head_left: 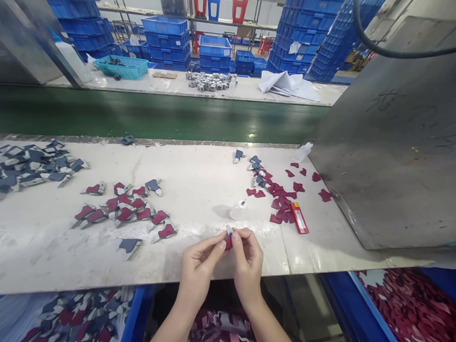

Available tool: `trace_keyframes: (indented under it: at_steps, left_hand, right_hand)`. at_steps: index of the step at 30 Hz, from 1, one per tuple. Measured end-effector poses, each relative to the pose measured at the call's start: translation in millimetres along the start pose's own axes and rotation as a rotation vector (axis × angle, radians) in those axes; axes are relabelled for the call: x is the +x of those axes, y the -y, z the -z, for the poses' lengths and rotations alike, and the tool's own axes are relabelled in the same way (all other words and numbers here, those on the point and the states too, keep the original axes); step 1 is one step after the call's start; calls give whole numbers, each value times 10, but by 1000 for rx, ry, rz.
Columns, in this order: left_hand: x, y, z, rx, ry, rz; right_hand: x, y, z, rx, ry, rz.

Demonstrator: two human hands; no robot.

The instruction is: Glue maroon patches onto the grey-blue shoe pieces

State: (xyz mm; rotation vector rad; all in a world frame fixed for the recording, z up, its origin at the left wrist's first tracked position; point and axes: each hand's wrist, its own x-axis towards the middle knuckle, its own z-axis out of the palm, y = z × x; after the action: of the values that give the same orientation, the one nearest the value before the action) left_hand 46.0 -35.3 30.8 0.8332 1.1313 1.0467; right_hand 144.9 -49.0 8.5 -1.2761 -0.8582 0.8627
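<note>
Between my two hands, near the table's front edge, is a small grey part with a dark red piece [228, 241] on it. My left hand [200, 260] pinches it from the left, and my right hand [247, 253] pinches it from the right. The fingers cover most of it. Just beyond the hands stands a small clear bottle [238, 211] with a thin dark tip. Loose dark red pieces [282, 204] lie to the right, with a red and yellow box [299, 218] beside them. Left of the hands are several grey parts with red faces [125, 205].
A heap of blue-grey parts [27, 167] lies far left. A metal box [401, 153] bounds the table on the right. Blue bins of parts [143, 316] and of red pieces [377, 310] stand below the front edge. A green belt [153, 116] runs behind.
</note>
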Motion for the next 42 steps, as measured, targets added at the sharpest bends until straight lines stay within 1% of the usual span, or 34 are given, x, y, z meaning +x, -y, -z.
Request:
trace_keyframes:
  at_steps: [2,4,6,7,8,11,12,13,14,15,16,17,18,19,21,22,24,26,28,30,33,35,36,38,40,42]
  left_hand:
    - [39,-2,26,96,44,-57]
    - [114,-53,98,260,85,-136]
    - [219,-160,229,501,97,-236]
    - [281,-229,316,644,91,-297]
    - [346,-302,414,794,79,-361]
    - [553,-500,730,1208,93,-525]
    - [624,-554,823,1320,98,-567]
    - [694,-606,897,1420,90,-609]
    - [765,-662,943,1508,71,-646]
    - [837,-724,953,1585,45,-679]
    - [911,-795,921,1646,16,-705]
    - [988,-873,843,1689,-1,-719]
    - [1072,-953,719,1710,0,-716]
    - [1165,-1026,554,1705,1,-707]
    - [1386,-1119,141,1638,72,-632]
    - [1514,-1126,-80,1619,70,-613]
    - [1790,-1059,-489,1587,46,-589]
    - [2048,-915,-796,1555,10,-554]
    - [2244,-754,-980,1526,-34,-527]
    - [2355,-629,-1061,1500,-74,-516]
    - [2362,-555,-1066,1471,-99,-510]
    - [2249,-572,-1024,1457,-102,-499]
    - [2149,-590,-991,1448,-102,-496]
    - [1862,-621,-895,1422,-94,-499]
    - [1484,-616,-756,1391,-70,-508]
    - [1083,-550,-576,1364,-46,-492]
  right_hand:
    - [19,-13,-9,-20,5,7]
    - [57,-9,15,-42,89,-17]
    - [108,11,79,-117,191,3]
    - [138,24,122,-177,206,47]
    - [170,37,168,-246,184,116]
    - [278,65,281,-455,4,368]
    - [317,70,298,-521,-26,430]
    - [354,72,303,-582,-21,474]
    - [389,70,296,-636,12,501]
    - [420,64,280,-681,61,514]
    - [447,54,259,-719,116,521]
    - [468,40,236,-750,169,526]
    - [484,21,215,-776,215,531]
    - [495,1,200,-794,247,538]
    - [505,-42,189,-799,250,564]
    - [506,-61,194,-782,220,586]
    - [505,-90,219,-706,115,651]
    - [501,-105,251,-601,10,733]
    - [491,-112,280,-503,-51,799]
    - [470,-116,302,-436,-78,830]
    - [413,-145,329,-405,-105,826]
    - [361,-193,349,-414,-145,787]
    - [334,-227,361,-416,-179,754]
    - [287,-304,392,-398,-267,680]
    - [259,-372,430,-356,-362,628]
    - [253,-399,469,-316,-437,619]
